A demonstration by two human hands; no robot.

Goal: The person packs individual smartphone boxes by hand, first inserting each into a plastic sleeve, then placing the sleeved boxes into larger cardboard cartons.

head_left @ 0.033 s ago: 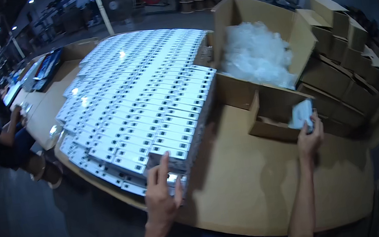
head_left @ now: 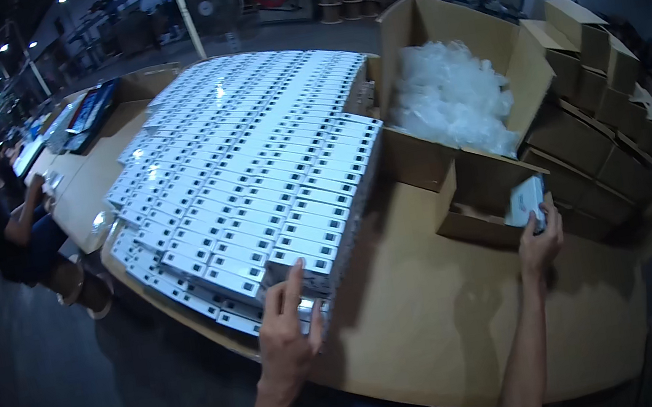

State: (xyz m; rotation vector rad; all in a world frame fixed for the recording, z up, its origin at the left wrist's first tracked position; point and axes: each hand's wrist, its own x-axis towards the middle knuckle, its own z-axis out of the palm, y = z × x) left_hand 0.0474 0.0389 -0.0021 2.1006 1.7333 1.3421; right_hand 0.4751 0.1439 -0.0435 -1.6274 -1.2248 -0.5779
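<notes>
One white box (head_left: 525, 199) is occupying the right hand (head_left: 541, 244) grip; the left hand (head_left: 284, 340) is touching stacked boxes (head_left: 240, 174), its grip state unclear.

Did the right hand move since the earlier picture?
No, not visibly: against the small open carton, the right hand keeps nearly the same place.

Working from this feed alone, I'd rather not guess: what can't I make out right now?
All in the head view:
Left hand: whether it grips anything; the hand itself blocks the view.
Held box: its markings, too small and blurred.
Small carton: right end of its inside, behind the held box.
Stack: lower layers, mostly covered by the top.
Large carton: its bottom, under clear plastic.
Co-worker: what they hold, too small and dark.
</notes>
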